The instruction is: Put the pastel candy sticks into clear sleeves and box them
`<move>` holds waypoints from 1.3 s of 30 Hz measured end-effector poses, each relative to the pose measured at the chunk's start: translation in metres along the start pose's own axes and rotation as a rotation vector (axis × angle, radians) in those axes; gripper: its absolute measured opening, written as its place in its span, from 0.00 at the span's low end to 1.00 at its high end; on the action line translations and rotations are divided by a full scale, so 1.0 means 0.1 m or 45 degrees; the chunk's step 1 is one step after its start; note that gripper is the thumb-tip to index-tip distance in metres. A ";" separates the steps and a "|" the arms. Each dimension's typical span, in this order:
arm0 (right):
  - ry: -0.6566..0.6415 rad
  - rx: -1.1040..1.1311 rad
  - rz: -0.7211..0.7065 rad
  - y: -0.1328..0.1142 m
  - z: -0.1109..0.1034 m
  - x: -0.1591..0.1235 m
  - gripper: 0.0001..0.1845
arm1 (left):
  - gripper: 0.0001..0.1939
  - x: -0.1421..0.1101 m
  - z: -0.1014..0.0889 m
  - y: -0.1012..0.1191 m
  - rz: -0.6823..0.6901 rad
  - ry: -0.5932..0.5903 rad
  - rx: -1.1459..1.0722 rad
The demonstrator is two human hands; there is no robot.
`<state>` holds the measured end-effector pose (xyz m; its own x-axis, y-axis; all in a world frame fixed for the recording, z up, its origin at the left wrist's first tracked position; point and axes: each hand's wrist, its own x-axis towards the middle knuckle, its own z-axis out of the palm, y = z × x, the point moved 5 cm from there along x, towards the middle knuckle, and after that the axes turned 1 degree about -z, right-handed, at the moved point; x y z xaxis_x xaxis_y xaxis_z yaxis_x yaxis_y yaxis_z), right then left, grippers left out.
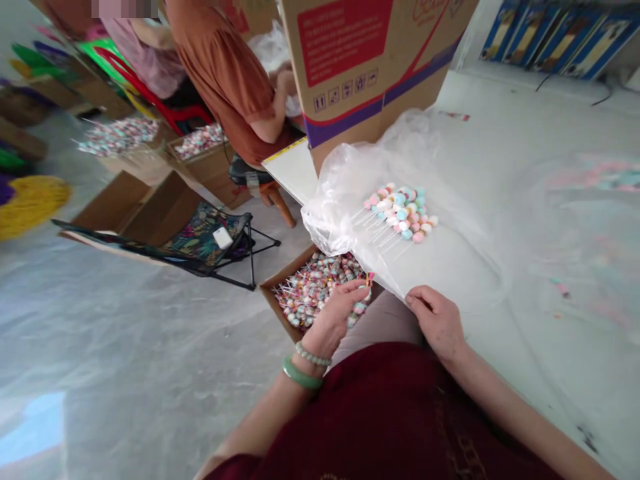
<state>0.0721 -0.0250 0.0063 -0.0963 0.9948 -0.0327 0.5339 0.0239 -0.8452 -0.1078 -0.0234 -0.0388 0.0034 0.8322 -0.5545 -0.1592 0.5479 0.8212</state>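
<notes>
My left hand (337, 310), with a jade bangle and a beaded bracelet at the wrist, is closed on a wrapped marshmallow stick (361, 305) with a yellow and pink tie at its top. It is over a cardboard box (280, 313) filled with similar wrapped marshmallow sticks (315, 287). At the table's near edge, my right hand (440, 323) pinches the edge of a clear plastic bag (345, 180). Bare marshmallow sticks (405, 212) in pink, white and blue lie on the plastic, their white sticks pointing left.
A large printed carton (370, 67) stands on the white table (525, 360) behind the bag. More plastic and pastel pieces lie at right, blurred. A folding chair (200, 240) with a white phone stands left. Two people sit beyond, near boxes of marshmallow sticks (120, 137).
</notes>
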 end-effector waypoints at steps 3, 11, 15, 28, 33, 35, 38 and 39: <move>0.099 -0.538 -0.627 -0.30 -0.02 -0.03 0.10 | 0.16 0.02 0.12 -0.06 -0.194 -0.170 -0.349; -0.012 -1.112 -1.048 -0.44 0.16 -0.06 0.11 | 0.13 -0.16 0.40 0.12 -0.107 -0.296 -0.409; -0.016 -0.912 -0.896 -0.34 0.09 0.02 0.11 | 0.17 -0.19 0.40 0.13 -0.101 -0.283 -0.324; -0.668 1.001 0.750 0.19 0.37 0.24 0.11 | 0.22 -0.09 0.27 0.11 0.118 -0.310 0.014; -0.336 0.812 0.534 0.18 0.22 0.21 0.08 | 0.17 -0.05 0.25 0.09 -0.006 -0.284 -0.252; -0.125 0.418 0.169 0.09 0.07 0.22 0.07 | 0.16 -0.03 0.26 0.08 -0.051 -0.295 -0.298; -0.014 -0.212 -0.464 -0.13 -0.01 0.16 0.11 | 0.17 -0.02 0.28 0.07 -0.115 -0.318 -0.357; -0.011 -0.399 -0.642 -0.18 0.00 0.14 0.13 | 0.17 -0.01 0.29 0.07 -0.131 -0.324 -0.369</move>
<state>0.0614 -0.0113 0.0212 -0.4088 0.8524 0.3261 0.6431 0.5226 -0.5597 -0.0805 -0.0177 -0.0289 0.2728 0.7887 -0.5510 -0.4175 0.6130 0.6708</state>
